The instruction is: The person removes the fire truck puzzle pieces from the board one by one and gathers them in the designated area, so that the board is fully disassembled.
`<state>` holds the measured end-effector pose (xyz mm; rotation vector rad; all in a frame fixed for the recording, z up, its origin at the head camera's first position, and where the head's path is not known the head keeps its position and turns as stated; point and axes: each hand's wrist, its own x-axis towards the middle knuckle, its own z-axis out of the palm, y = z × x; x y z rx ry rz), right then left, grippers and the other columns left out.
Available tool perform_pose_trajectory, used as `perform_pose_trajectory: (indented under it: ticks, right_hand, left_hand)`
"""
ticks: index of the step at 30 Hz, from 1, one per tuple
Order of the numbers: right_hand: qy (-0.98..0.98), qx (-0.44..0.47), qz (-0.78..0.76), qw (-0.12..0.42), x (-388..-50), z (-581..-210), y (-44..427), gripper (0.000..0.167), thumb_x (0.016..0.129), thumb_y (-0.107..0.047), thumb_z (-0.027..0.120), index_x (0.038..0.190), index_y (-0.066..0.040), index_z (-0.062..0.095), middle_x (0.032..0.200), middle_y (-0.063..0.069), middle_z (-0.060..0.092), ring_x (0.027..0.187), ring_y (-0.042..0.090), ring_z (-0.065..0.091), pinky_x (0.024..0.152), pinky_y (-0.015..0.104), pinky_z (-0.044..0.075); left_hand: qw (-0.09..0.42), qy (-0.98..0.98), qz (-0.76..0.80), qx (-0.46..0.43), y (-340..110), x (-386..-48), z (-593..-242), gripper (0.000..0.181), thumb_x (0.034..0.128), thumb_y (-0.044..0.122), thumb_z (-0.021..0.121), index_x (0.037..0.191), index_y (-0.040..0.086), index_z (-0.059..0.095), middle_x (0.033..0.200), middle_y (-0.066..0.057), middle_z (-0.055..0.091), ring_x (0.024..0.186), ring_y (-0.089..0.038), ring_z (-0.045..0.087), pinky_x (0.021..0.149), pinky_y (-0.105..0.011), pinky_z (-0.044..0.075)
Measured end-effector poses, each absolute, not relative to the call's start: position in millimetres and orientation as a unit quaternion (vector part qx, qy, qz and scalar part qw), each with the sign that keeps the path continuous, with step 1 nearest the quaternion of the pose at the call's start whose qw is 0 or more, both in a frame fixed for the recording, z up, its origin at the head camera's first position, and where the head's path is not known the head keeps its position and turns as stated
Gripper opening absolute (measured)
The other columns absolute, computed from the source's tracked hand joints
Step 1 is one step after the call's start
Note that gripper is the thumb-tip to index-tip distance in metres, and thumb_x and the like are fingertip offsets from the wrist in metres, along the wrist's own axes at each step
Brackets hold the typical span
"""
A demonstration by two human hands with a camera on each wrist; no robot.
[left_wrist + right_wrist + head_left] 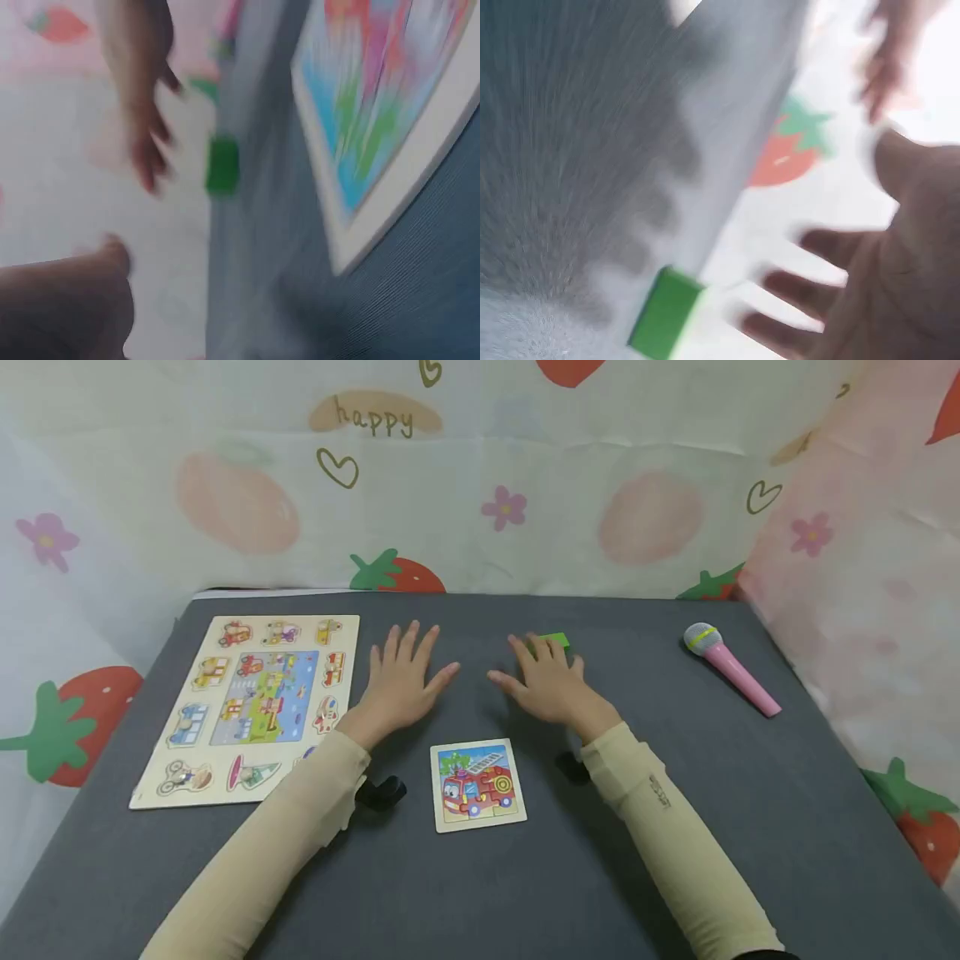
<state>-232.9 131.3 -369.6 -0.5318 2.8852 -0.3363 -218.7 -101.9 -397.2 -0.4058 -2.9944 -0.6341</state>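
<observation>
Both hands reach forward over the dark table with fingers spread, and neither holds anything. My left hand (pixel 402 683) is just right of a large wooden puzzle board (pixel 202 693) with vehicle pieces around a town picture. My right hand (pixel 551 683) is in front of a small green block (pixel 557 640), partly hidden behind its fingers in the head view. In the right wrist view the green block (pixel 666 313) lies below and left of the fingertips, apart from them. Between the forearms lies a small square fire-truck jigsaw (pixel 478 785), its picture filled in.
A pink toy microphone (pixel 731 668) with a silver head lies on the right side of the table (pixel 675 827). A fruit-patterned cloth (pixel 495 460) hangs behind the table's far edge and along the sides.
</observation>
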Motion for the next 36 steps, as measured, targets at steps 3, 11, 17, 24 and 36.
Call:
perform_pose_trajectory:
  ticks: [3, 11, 17, 24, 36]
  right_hand:
    - [0.953, -0.233, -0.148, 0.125, -204.4, -368.9, 135.9, 0.065, 0.094, -0.051, 0.052, 0.144, -0.011, 0.042, 0.143, 0.016, 0.040, 0.126, 0.034, 0.046, 0.099, 0.054, 0.038]
    - [0.923, -0.310, -0.189, 0.126, -159.4, -397.2, 135.5, 0.034, 0.084, -0.027, 0.075, 0.110, -0.008, 0.063, 0.104, 0.007, 0.054, 0.080, 0.014, 0.052, 0.069, 0.028, 0.046]
    - [0.928, -0.298, -0.193, 0.110, -155.3, -404.0, 131.0, 0.033, 0.083, -0.027, 0.076, 0.107, -0.011, 0.062, 0.099, 0.005, 0.052, 0.079, 0.013, 0.047, 0.070, 0.029, 0.044]
    - [0.943, -0.241, -0.209, 0.091, -144.7, -399.6, 124.7, 0.030, 0.081, -0.024, 0.077, 0.104, -0.008, 0.066, 0.100, 0.006, 0.054, 0.073, 0.012, 0.050, 0.063, 0.026, 0.046]
    - [0.948, -0.263, -0.177, 0.031, -147.0, -400.1, 128.1, 0.026, 0.080, -0.022, 0.078, 0.101, -0.009, 0.073, 0.093, 0.004, 0.059, 0.070, 0.011, 0.053, 0.062, 0.025, 0.047]
  left_hand:
    - [0.000, -0.940, -0.269, -0.208, -105.3, -178.3, -402.8, 0.071, 0.0980, 0.046, 0.046, 0.153, 0.008, 0.021, 0.156, -0.022, 0.020, 0.144, -0.043, 0.011, 0.112, -0.061, 0.012]
    - [-0.036, -0.901, -0.288, -0.323, -113.6, -105.9, -445.9, 0.093, 0.0832, 0.062, 0.061, 0.153, 0.015, 0.022, 0.155, -0.016, 0.025, 0.144, -0.037, 0.019, 0.110, -0.063, 0.014]
    - [0.017, -0.920, -0.238, -0.313, -113.6, -100.3, -460.0, 0.101, 0.0736, 0.075, 0.060, 0.153, 0.025, 0.022, 0.154, -0.011, 0.028, 0.143, -0.031, 0.023, 0.109, -0.060, 0.015]
    - [0.050, -0.923, -0.214, -0.315, -110.0, -103.2, -460.4, 0.093, 0.0776, 0.074, 0.056, 0.151, 0.024, 0.028, 0.152, -0.009, 0.033, 0.141, -0.029, 0.028, 0.108, -0.060, 0.020]
    - [0.046, -0.931, -0.204, -0.300, -106.7, -106.1, -457.5, 0.089, 0.0773, 0.070, 0.060, 0.148, 0.022, 0.035, 0.154, -0.009, 0.031, 0.142, -0.027, 0.027, 0.109, -0.057, 0.019]
